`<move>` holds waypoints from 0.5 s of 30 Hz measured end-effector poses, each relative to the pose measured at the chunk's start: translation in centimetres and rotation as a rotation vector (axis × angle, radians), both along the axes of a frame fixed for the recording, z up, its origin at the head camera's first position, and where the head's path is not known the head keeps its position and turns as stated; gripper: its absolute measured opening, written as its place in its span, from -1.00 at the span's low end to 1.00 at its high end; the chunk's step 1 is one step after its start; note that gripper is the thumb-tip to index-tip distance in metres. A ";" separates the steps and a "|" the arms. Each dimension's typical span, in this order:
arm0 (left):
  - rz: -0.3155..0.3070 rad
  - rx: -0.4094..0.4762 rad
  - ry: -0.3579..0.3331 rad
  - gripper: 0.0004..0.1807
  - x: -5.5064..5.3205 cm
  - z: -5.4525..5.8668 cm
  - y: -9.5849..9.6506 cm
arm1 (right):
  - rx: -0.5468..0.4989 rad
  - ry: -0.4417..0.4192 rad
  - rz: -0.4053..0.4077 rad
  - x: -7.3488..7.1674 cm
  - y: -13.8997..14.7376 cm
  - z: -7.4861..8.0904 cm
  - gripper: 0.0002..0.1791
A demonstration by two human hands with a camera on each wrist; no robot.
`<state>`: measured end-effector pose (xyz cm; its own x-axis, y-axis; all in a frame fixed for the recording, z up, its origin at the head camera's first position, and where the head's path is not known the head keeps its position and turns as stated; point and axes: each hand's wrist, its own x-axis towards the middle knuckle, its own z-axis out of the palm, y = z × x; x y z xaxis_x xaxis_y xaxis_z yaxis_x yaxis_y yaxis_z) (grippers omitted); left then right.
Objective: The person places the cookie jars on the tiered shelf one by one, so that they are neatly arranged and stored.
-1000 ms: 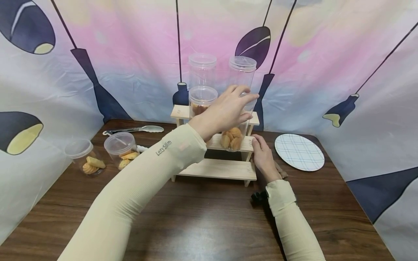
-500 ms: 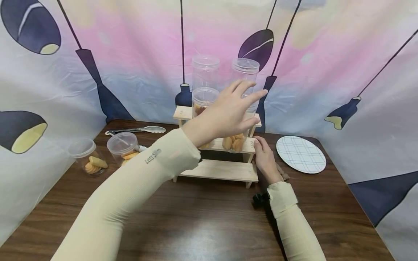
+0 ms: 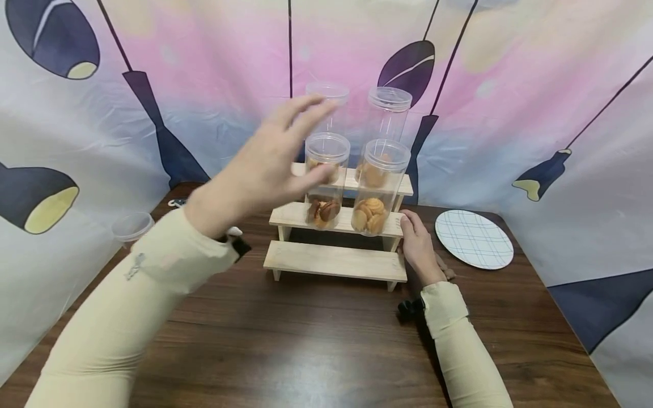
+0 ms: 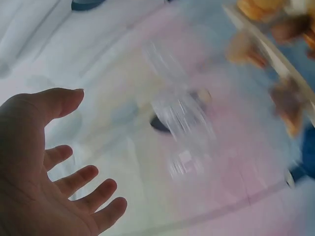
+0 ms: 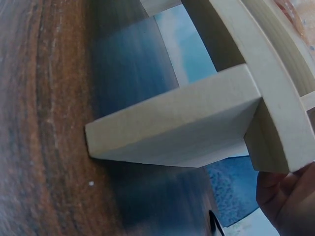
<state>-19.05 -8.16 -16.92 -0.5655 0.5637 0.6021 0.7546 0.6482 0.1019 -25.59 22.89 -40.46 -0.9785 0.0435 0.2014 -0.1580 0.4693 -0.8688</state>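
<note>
A three-step wooden display stand (image 3: 334, 259) bears several clear lidded jars with cookies in them. On its middle step stand the front left jar (image 3: 327, 192) and the front right jar (image 3: 378, 190). Behind them, on the top step, are the back left jar (image 3: 331, 90) and the back right jar (image 3: 390, 101). My left hand (image 3: 260, 161) hovers in front of the left jars with fingers spread, holding nothing; it partly covers them. In the left wrist view the left hand (image 4: 64, 172) is likewise bare. My right hand (image 3: 419, 249) grips the right end of the middle step.
A white plate with blue lines (image 3: 474, 239) lies at the right. A lidded jar (image 3: 131, 225) at the left is mostly behind my left sleeve, which also hides much of that side. The patterned cloth backdrop (image 3: 229, 73) rises behind the brown table (image 3: 306, 334).
My left hand has left the front right jar and moved leftward, uncovering that jar. The right hand stays at the stand's end. The jars on the stand have not moved.
</note>
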 end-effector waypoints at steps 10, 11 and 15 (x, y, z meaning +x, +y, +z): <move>0.226 0.094 -0.132 -0.14 -0.9 -4.4 -10.4 | 0.006 0.001 0.006 -0.2 -0.2 -0.1 -0.44; 0.254 0.084 -0.172 -0.13 -1.1 -4.9 -11.2 | 0.005 0.001 0.004 -0.2 -0.2 -0.1 -0.44; 0.345 0.012 -0.328 -0.10 -2.0 -6.8 -13.9 | -0.001 -0.001 -0.007 -0.3 -0.1 0.0 -0.43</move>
